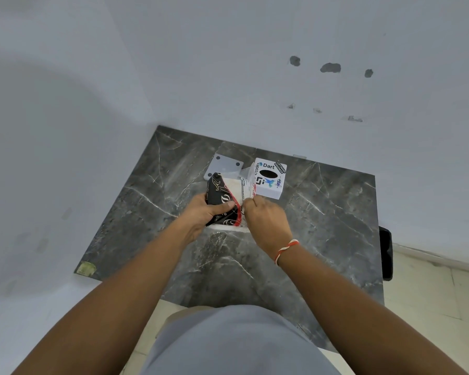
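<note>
Running lengthwise away from the person, the packet [229, 196] points its narrow far end toward the wall, just above the desk [322, 226]. The left hand [201, 215] has its grip clamped on the black side; the right hand [266, 217] pinches the white edge.

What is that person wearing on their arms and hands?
Both forearms are bare, with no sleeves in view. The left hand and right hand wear no gloves. Round the right wrist sits a twisted red and white thread band.
</note>
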